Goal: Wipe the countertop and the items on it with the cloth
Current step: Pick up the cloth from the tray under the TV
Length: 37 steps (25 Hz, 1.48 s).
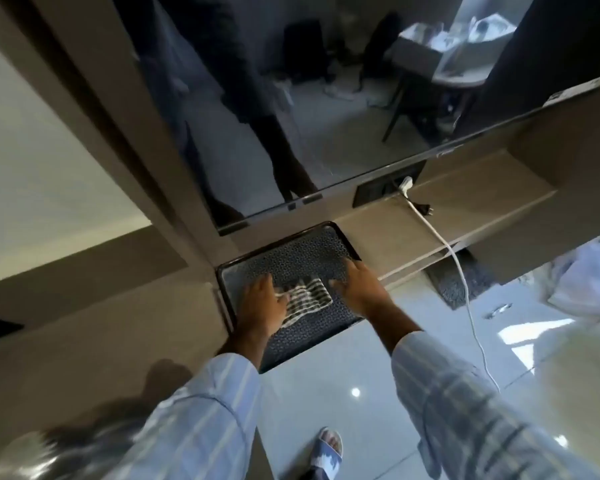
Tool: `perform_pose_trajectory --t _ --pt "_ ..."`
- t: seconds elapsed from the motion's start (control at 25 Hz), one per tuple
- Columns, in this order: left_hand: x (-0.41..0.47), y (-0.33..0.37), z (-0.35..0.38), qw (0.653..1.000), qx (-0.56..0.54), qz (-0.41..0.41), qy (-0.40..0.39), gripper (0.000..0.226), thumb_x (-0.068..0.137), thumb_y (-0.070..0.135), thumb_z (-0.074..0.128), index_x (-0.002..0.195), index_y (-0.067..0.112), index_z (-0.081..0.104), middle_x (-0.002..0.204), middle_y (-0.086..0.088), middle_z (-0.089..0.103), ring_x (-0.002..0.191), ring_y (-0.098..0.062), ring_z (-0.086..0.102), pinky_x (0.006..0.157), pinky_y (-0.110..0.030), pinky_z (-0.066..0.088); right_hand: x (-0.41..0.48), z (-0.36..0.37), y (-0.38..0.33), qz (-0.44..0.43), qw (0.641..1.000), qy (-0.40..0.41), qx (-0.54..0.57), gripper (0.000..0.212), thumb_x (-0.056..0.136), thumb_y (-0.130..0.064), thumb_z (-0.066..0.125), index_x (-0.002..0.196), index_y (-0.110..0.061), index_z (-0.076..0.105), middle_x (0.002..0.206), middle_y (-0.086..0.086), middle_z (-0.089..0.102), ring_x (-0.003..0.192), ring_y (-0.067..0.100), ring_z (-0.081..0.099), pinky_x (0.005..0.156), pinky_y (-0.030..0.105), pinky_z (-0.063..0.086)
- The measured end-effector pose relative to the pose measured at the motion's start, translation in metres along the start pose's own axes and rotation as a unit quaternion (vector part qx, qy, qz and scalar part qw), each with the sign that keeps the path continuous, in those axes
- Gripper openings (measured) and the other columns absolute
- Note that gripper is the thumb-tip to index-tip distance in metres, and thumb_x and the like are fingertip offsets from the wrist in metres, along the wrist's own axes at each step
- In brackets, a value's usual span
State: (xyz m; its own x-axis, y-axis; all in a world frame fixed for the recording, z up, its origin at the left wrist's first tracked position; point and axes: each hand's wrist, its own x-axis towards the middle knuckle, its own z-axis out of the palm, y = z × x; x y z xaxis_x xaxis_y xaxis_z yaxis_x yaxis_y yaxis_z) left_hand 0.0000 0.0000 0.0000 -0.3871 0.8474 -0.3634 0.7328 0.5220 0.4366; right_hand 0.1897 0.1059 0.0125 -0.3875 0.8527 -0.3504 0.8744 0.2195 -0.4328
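1. Left hand (pixel 262 301) presses flat on the striped cloth (pixel 305 299), fingers spread.
2. We steady the patterned tray (pixel 312 251) with our right hand (pixel 355 285), resting flat beside the cloth.
3. Cloth lies between both hands; tray overhangs the worktop (pixel 430 216).

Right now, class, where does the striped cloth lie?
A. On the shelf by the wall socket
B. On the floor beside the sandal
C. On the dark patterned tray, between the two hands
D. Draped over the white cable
C: the striped cloth lies on the patterned tray, with the left hand on its left edge and the right hand at its right edge.
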Motion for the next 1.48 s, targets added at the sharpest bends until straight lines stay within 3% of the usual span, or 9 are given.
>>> perform_pose_trajectory --t 0.16,0.4,0.56,0.76,0.92,1.04,1.24,1.4,1.48 --pt "0.029 -0.022 0.02 0.998 -0.015 -0.062 -0.016 0.071 0.097 0.034 0.059 0.153 0.004 0.028 0.157 -0.021 0.036 0.144 -0.036 0.035 0.117 -0.041 0.031 0.026 0.04 -0.001 0.047 0.996 -0.057 0.046 0.054 0.098 -0.045 0.057 0.129 -0.002 0.061 0.127 0.024 0.066 0.119 0.041 0.062 0.096 0.041 0.05" --pt "0.038 -0.021 0.03 0.997 -0.021 -0.072 0.015 0.068 0.087 0.018 0.072 0.147 0.004 0.041 0.144 -0.021 0.053 0.132 -0.037 0.051 0.108 -0.041 0.042 0.038 0.058 -0.015 0.073 0.994 -0.051 0.066 0.04 0.086 -0.023 0.071 0.12 -0.003 0.068 0.115 0.019 0.074 0.108 0.036 0.069 0.089 0.035 0.054" --pt "0.022 -0.009 0.016 0.983 -0.141 -0.121 0.005 0.022 0.075 0.019 0.073 0.09 0.002 0.074 0.091 -0.021 0.075 0.087 -0.035 0.071 0.074 -0.038 0.055 0.025 0.034 -0.022 0.116 0.983 -0.07 0.127 0.017 0.081 -0.025 0.07 0.087 -0.01 0.074 0.083 0.008 0.066 0.079 0.027 0.064 0.064 0.026 0.041" --pt "-0.02 0.007 -0.009 0.951 -0.286 -0.119 0.012 0.033 0.071 0.034 0.058 0.091 0.011 0.07 0.086 -0.013 0.074 0.084 -0.036 0.069 0.079 -0.05 0.058 -0.028 -0.02 -0.042 0.201 0.867 -0.004 0.456 0.008 0.085 -0.01 0.069 0.08 -0.014 0.063 0.097 0.013 0.067 0.096 0.028 0.065 0.086 0.043 0.058" --pt "-0.078 0.049 -0.066 0.932 -0.353 -0.064 0.043 0.032 0.093 0.02 0.055 0.123 0.008 0.059 0.111 -0.016 0.07 0.098 -0.037 0.065 0.081 -0.04 0.054 -0.098 -0.066 -0.071 0.128 0.774 0.02 0.62 0.009 0.09 -0.009 0.07 0.095 -0.013 0.065 0.093 0.006 0.073 0.087 0.017 0.07 0.082 0.037 0.061" --pt "-0.124 0.069 -0.111 0.922 -0.378 -0.006 0.082 0.03 0.096 0.018 0.053 0.125 0.011 0.056 0.114 -0.017 0.069 0.098 -0.036 0.067 0.075 -0.037 0.053 -0.152 -0.094 -0.094 0.04 0.731 0.028 0.68 0.018 0.088 -0.009 0.075 0.104 -0.014 0.069 0.1 0.005 0.08 0.093 0.018 0.075 0.091 0.038 0.062" --pt "-0.198 0.085 -0.204 0.916 -0.369 0.069 0.138 0.024 0.086 0.019 0.053 0.109 0.012 0.058 0.105 -0.013 0.07 0.094 -0.034 0.068 0.082 -0.047 0.059 -0.231 -0.147 -0.163 -0.052 0.809 0.077 0.58 0.034 0.087 -0.01 0.075 0.121 -0.007 0.067 0.111 0.009 0.079 0.088 0.019 0.078 0.068 0.028 0.062" --pt "-0.259 0.08 -0.283 0.911 -0.338 0.147 0.185 0.03 0.085 0.025 0.06 0.113 0.014 0.058 0.105 -0.005 0.067 0.086 -0.021 0.066 0.072 -0.033 0.055 -0.28 -0.186 -0.234 -0.135 0.813 0.11 0.555 0.033 0.087 -0.012 0.075 0.119 -0.008 0.069 0.113 0.012 0.079 0.105 0.031 0.076 0.088 0.044 0.062" --pt "-0.285 0.071 -0.314 0.892 -0.313 0.225 0.236 0.041 0.088 0.034 0.056 0.128 0.025 0.055 0.116 -0.003 0.065 0.095 -0.019 0.065 0.081 -0.034 0.055 -0.299 -0.192 -0.271 -0.172 0.816 0.118 0.539 0.03 0.088 -0.013 0.074 0.118 -0.009 0.071 0.113 0.014 0.079 0.105 0.031 0.076 0.085 0.042 0.064"
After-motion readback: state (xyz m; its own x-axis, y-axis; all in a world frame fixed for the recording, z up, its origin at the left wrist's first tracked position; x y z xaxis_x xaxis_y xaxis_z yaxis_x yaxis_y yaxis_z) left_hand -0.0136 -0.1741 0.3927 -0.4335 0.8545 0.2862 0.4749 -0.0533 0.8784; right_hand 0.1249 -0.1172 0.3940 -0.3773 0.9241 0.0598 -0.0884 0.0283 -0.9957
